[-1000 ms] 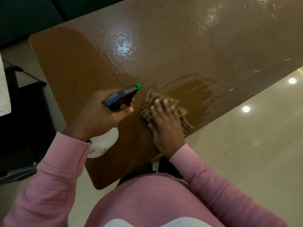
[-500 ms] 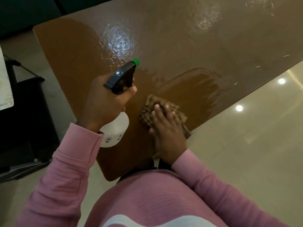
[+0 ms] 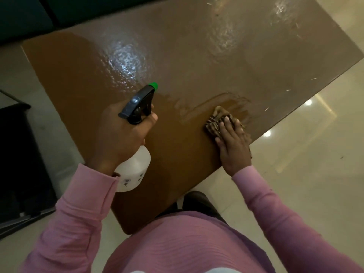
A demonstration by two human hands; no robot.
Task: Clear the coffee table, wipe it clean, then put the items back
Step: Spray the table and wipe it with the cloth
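Your left hand (image 3: pixel 120 134) grips the spray bottle (image 3: pixel 134 172) at centre left; your right hand (image 3: pixel 233 146), fingers flat, presses the cloth (image 3: pixel 213 125) onto the coffee table (image 3: pixel 177 56)

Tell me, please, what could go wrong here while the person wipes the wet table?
1. The right hand presses the cloth close to the edge of the table; liquid could be pushed onto the glossy floor and make it slippery.
2. The left hand grips the spray bottle with a finger by the trigger; an accidental squeeze might spray more liquid than needed.
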